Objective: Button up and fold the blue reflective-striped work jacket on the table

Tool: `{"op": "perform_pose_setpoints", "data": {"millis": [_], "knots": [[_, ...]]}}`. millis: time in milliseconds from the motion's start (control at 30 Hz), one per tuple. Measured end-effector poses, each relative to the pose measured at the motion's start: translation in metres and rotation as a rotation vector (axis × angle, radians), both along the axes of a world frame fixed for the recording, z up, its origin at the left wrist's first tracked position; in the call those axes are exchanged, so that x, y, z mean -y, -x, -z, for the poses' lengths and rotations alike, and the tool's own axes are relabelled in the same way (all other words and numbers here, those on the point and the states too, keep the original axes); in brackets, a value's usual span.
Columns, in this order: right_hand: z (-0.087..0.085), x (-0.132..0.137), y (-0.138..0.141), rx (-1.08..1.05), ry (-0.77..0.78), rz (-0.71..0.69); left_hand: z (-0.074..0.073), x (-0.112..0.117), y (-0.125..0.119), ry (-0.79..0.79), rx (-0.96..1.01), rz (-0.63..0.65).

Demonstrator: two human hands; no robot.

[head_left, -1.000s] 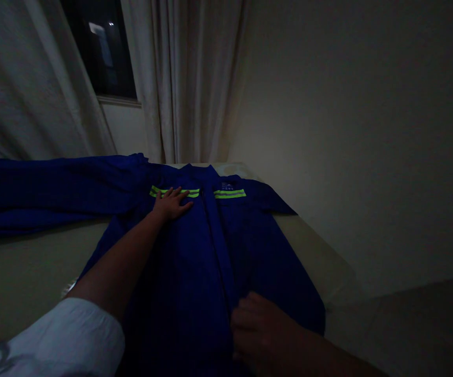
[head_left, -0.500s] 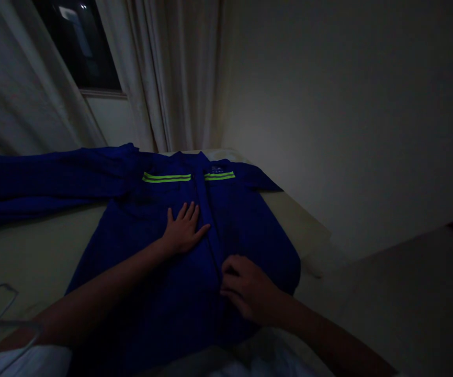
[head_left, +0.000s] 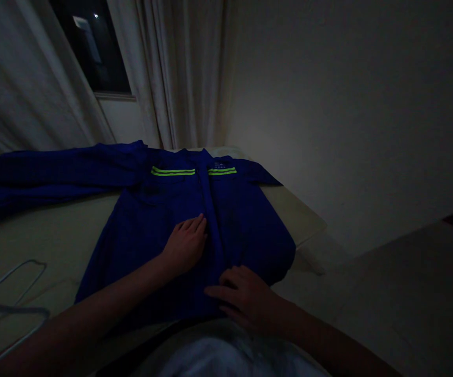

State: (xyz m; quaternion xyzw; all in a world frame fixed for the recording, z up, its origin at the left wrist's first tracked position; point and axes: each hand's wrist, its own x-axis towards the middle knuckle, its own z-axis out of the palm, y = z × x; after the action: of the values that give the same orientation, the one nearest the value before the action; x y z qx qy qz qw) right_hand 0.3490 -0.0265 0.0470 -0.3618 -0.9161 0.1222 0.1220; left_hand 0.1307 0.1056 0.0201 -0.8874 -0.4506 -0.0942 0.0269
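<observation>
"Where's the jacket?"

"Right in front of the person: a dark blue cloth jacket with a stand-up collar (head_left: 246, 209), laid front up on a table with a pale, yellowish top (head_left: 46, 225). Two lime-green striped bands (head_left: 173, 172) cross its chest, and a long blue sleeve (head_left: 65, 170) stretches away to the left."

"And the left hand?"

"The left hand (head_left: 187, 243) lies on the jacket's front, beside the centre strip, back upward. Its fingers are pressed together side by side. The thumb is hidden, so I can't tell whether any cloth is pinched."

"The right one?"

"The right hand (head_left: 248, 298) is lower down, near the hem, with its digits parted and slightly bent over the cloth."

"What's that by the left forearm?"

"Thin, pale wire loops (head_left: 32, 261), close to the table's near left side. Behind the table hang light, pleated fabric curtains (head_left: 171, 78), with a dark window (head_left: 97, 47) between them."
</observation>
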Motion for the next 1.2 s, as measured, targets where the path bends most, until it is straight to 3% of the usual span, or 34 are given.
{"op": "perform_pose_setpoints", "data": {"millis": [100, 167, 367, 567, 767, 933, 1067, 1200], "knots": [[0.01, 0.002, 0.0, 0.018, -0.079, -0.117, 0.014, 0.043, 0.008, 0.022, 0.001, -0.031], [0.021, 0.0, -0.001, -0.005, -0.147, -0.165, 0.023, 0.058, 0.012, 0.016, 0.015, -0.024], [0.048, -0.003, -0.01, -0.15, -0.409, -0.243, 0.027, 0.059, 0.018, 0.015, 0.044, 0.004], [0.06, 0.001, -0.011, -0.296, -0.638, -0.265, 0.025, 0.06, 0.017, 0.016, 0.045, 0.0], [0.056, 0.002, -0.013, -0.221, -0.632, -0.283, 0.026, 0.061, 0.017, 0.029, 0.066, 0.003], [0.049, 0.007, -0.038, -0.281, -0.655, -0.317, 0.026, 0.061, 0.018, 0.051, 0.084, 0.007], [0.045, 0.015, -0.047, -0.287, -0.484, -0.18, 0.025, 0.063, 0.017, 0.038, 0.089, -0.001], [0.045, 0.022, -0.021, -0.165, -0.355, 0.074, 0.019, 0.065, 0.013, 0.026, 0.083, 0.059]]}}
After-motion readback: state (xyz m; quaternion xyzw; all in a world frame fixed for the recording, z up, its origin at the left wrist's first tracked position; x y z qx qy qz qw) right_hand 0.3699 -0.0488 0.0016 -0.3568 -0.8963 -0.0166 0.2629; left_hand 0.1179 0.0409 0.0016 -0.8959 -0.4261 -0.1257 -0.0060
